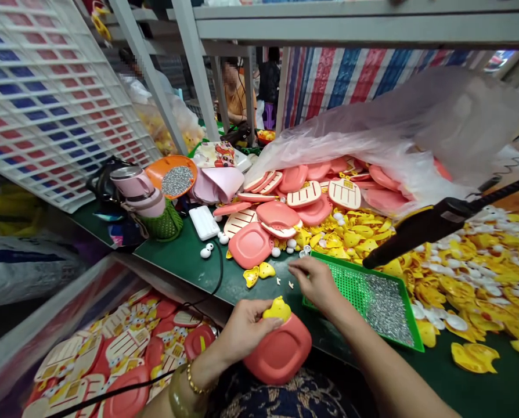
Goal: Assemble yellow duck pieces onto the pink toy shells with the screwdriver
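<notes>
In our left hand (246, 328), the fingers are clamped on the yellow piece (278, 310) and red panel (281, 353), just above our lap (289, 402). Our right hand (316, 283), fingers together, is beside the green basket (349, 285) on the desk (183, 261); we cannot tell whether it holds anything.

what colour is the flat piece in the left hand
The flat piece is coral red, best seen in the head view.

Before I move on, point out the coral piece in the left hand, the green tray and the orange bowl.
Coral piece (279, 353), head view: middle of its broad face.
Green tray (347, 283), head view: bare perforated floor.
Orange bowl (155, 172), head view: bare left inside.
</notes>
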Available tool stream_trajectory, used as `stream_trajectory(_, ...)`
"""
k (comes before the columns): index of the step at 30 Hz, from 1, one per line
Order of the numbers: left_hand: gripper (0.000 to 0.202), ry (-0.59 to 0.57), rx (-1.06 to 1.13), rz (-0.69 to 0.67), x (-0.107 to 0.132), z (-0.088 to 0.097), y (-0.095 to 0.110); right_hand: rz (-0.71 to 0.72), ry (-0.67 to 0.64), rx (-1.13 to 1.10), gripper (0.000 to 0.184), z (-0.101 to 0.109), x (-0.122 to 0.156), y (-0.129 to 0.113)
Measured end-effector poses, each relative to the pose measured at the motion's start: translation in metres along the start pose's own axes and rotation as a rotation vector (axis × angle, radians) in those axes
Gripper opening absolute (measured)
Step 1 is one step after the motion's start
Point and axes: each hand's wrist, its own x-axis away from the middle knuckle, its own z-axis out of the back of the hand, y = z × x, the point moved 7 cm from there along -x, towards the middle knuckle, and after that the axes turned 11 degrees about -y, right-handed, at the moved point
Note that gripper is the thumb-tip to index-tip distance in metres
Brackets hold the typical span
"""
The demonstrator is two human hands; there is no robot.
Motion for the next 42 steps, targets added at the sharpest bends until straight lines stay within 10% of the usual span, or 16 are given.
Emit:
stream_trajectory(7,0.027,0.052,-0.047,-0.064,-0.006,0.013,0.010,-0.204,-0.203,0.353,0.024,-0.039,-0.079,0.008)
stream_trajectory(13,0.023,0.235,-0.358,-0.201,0.003,0.035,0.036,-0.246,-0.085,0.153,0.021,0.003,-0.058,0.029)
stream_trajectory(22,0.029,0.180,-0.860,-0.729,0.012,-0.014,0.078,-0.242,-0.058,-1.148,0.024,0.034,0.031,0.018)
stream_trajectory(29,0.064,0.201,-1.107,-0.741,0.005,-0.040,0.073,0.014,0.045,-0.720,0.025,0.058,0.070,0.005)
stream_trajectory(42,0.064,0.127,-1.320,-0.753,0.008,-0.066,0.043,0.327,-0.066,-0.177,0.040,0.049,0.094,-0.020)
